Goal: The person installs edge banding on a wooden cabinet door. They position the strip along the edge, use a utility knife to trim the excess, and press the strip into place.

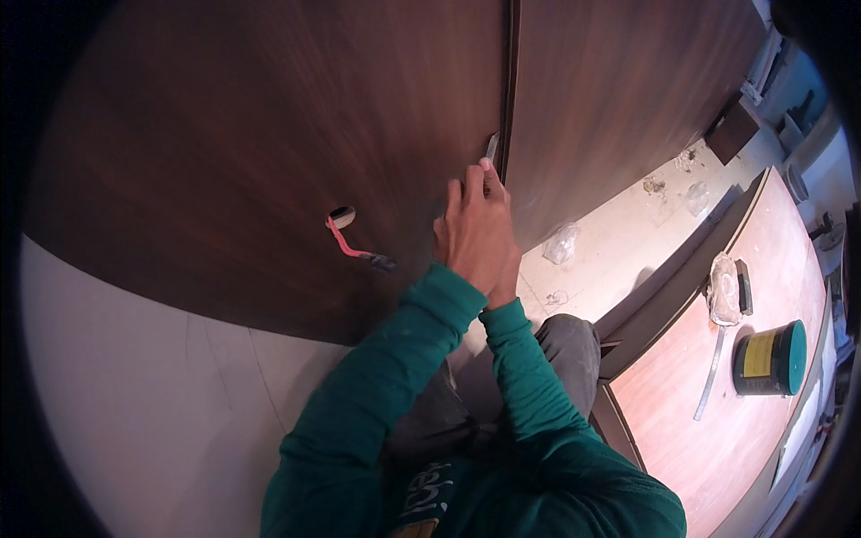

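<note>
On the left we see the pale floor (pixel 134 386) meeting a large dark wood-grain panel (pixel 269 134), where a pink-handled tool (pixel 352 240) hangs out of a round hole. Moving right, our left hand (pixel 473 235) lies over our right hand (pixel 504 280), which is mostly hidden, so we cannot tell its grip; the left fingers are closed around a small metal blade (pixel 491 146), whose tip is pressed into the vertical seam (pixel 509 90) between this panel and the next one. We judge the work along the seam to be somewhere midway: the blade sits partway up, and the pictures do not show which stretch is finished. Further right, clear plastic scraps (pixel 561 242) lie on the light floor, and a reddish wooden board (pixel 717 421) carries a crumpled white cloth (pixel 722 289), a long metal strip (pixel 708 381) and a dark tin with a teal lid (pixel 769 359).
</note>
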A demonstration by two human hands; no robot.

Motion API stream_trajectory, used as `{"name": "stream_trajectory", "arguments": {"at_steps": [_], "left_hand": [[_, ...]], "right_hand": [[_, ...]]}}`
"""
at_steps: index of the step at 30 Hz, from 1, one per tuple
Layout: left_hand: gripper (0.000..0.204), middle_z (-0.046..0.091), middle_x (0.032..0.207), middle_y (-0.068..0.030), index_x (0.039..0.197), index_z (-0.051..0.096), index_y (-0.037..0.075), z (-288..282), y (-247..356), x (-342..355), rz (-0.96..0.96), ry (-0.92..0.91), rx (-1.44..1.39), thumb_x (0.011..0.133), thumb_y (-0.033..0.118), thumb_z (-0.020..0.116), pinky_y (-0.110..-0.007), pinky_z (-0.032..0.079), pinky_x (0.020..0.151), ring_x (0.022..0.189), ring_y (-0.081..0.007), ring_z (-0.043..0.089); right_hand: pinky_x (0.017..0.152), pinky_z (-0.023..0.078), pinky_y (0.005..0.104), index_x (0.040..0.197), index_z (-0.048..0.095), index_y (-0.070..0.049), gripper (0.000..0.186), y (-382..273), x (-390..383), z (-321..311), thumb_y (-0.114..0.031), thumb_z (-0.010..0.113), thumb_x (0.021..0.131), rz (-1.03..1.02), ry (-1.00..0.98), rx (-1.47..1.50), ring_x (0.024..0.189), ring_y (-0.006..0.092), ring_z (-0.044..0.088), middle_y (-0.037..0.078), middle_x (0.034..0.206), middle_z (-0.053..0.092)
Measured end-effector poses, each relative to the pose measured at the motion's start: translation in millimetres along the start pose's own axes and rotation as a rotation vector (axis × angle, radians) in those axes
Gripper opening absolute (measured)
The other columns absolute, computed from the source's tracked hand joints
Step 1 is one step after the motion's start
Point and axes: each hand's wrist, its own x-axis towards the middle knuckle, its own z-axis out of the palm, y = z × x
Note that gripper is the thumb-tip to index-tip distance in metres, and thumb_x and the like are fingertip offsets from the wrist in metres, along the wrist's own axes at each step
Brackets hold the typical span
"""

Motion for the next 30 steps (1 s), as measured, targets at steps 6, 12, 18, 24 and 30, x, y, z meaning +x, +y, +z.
{"name": "stream_trajectory", "arguments": {"at_steps": [6,12,18,24,30], "left_hand": [[0.053,0.05,0.121,-0.0173,0.144,0.042,-0.006,23,-5,-16,0.004,-0.038,-0.004,0.1,0.02,0.055,-0.045,0.06,0.077,0.108,-0.0348,0.057],[0.051,0.051,0.123,-0.0159,0.138,0.046,-0.009,35,-11,-23,0.015,-0.006,0.011,0.094,0.013,0.059,-0.044,0.062,0.076,0.109,-0.0331,0.056],[0.056,0.051,0.123,-0.0161,0.141,0.042,-0.008,58,-20,-32,-0.003,-0.064,-0.008,0.093,0.013,0.061,-0.045,0.061,0.077,0.109,-0.0338,0.056],[0.06,0.049,0.123,-0.0159,0.144,0.039,-0.007,80,-25,-43,-0.018,-0.078,-0.047,0.092,0.014,0.062,-0.045,0.061,0.078,0.11,-0.034,0.055],[0.062,0.05,0.124,-0.0152,0.139,0.046,-0.01,89,-28,-47,-0.012,-0.092,-0.043,0.083,0.004,0.066,-0.042,0.062,0.075,0.112,-0.0321,0.055]], "right_hand": [[0.091,0.051,0.0402,0.137,0.051,-0.001,0.064,33,-17,-3,-0.023,0.075,0.083,-0.019,-0.016,-0.01,0.115,0.0397,0.062,0.021,0.138,0.056],[0.085,0.053,0.0404,0.135,0.052,-0.001,0.06,40,-22,2,-0.023,0.074,0.083,0.056,0.008,0.034,0.107,0.0402,0.065,0.022,0.129,0.06],[0.075,0.054,0.041,0.125,0.059,-0.002,0.048,81,-39,4,-0.022,0.073,0.083,-0.068,0.052,-0.017,0.092,0.0422,0.068,0.022,0.104,0.069],[0.072,0.054,0.0373,0.119,0.061,0.002,0.041,109,-51,7,-0.019,0.071,0.085,0.111,0.08,0.016,0.088,0.0335,0.071,0.022,0.098,0.071],[0.078,0.053,0.0334,0.126,0.058,0.002,0.038,125,-58,7,-0.018,0.064,0.094,0.145,0.065,0.047,0.092,0.0212,0.068,0.016,0.104,0.072]]}}
